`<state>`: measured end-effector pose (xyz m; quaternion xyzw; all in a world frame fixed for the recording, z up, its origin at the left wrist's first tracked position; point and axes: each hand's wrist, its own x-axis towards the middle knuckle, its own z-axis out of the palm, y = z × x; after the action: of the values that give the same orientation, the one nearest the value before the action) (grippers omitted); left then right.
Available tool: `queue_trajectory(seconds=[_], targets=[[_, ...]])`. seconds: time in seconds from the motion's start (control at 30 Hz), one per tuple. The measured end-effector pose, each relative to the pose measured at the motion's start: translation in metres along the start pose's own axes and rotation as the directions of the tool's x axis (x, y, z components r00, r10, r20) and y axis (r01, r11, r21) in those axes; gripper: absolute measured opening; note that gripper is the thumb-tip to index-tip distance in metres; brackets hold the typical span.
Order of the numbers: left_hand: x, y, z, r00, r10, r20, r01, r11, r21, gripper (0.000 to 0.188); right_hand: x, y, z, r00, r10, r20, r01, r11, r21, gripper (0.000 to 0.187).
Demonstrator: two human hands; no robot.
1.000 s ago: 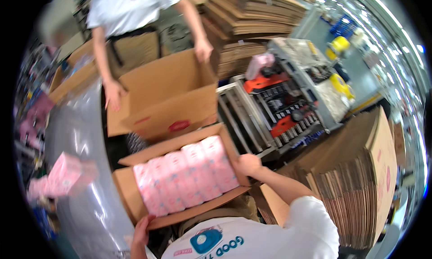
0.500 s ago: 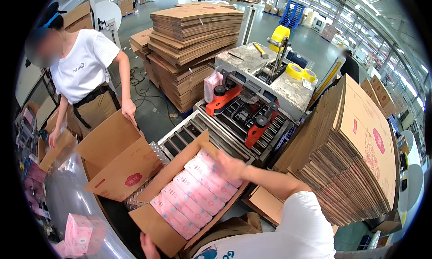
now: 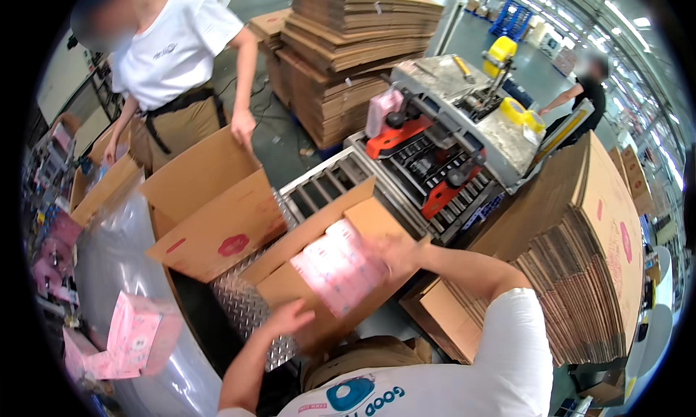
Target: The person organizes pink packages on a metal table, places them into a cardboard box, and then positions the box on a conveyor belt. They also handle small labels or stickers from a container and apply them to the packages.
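Before me lies a cardboard box (image 3: 319, 337) with rows of pink soft packs (image 3: 341, 261) inside. Its two short end flaps (image 3: 280, 290) are turned in over the packs, while the long side flaps stand up. My left hand (image 3: 288, 318), fingers stretched out and holding nothing, is over the near-left end of the box. My right hand (image 3: 399, 257) reaches across the right side of the box, near its upright edge. Motion smears its fingers, so I cannot make out their shape.
A co-worker (image 3: 174, 47) grips a second open carton (image 3: 217, 236) on the left. Beyond my box are a roller conveyor (image 3: 319, 188) and a taping machine (image 3: 428, 163). Flattened cartons (image 3: 573, 272) stand at right; more (image 3: 355, 47) are stacked behind. Pink packs (image 3: 141, 333) lie lower left.
My left hand has come up from the box's near corner to above its near end. Both short flaps have folded inward, covering more packs. My right hand has shifted right; the view has moved too.
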<state>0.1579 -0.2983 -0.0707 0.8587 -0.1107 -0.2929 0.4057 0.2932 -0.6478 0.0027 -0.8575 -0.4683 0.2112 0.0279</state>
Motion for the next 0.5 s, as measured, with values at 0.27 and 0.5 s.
queue_trajectory(seconds=[0.27, 0.5], targets=[[0.041, 0.044, -0.13, 0.615, 0.226, -0.755, -0.014, 0.961, 0.277, 0.045, 0.078, 0.009, 0.03, 0.85, 0.508, 0.137, -0.477, 0.854, -0.209, 0.129], [0.063, 0.061, -0.018, 0.917, 0.205, -0.341, -0.051, 0.91, 0.411, 0.076, 0.06, 0.009, 0.039, 0.842, 0.538, 0.043, -0.519, 0.829, -0.205, 0.124]])
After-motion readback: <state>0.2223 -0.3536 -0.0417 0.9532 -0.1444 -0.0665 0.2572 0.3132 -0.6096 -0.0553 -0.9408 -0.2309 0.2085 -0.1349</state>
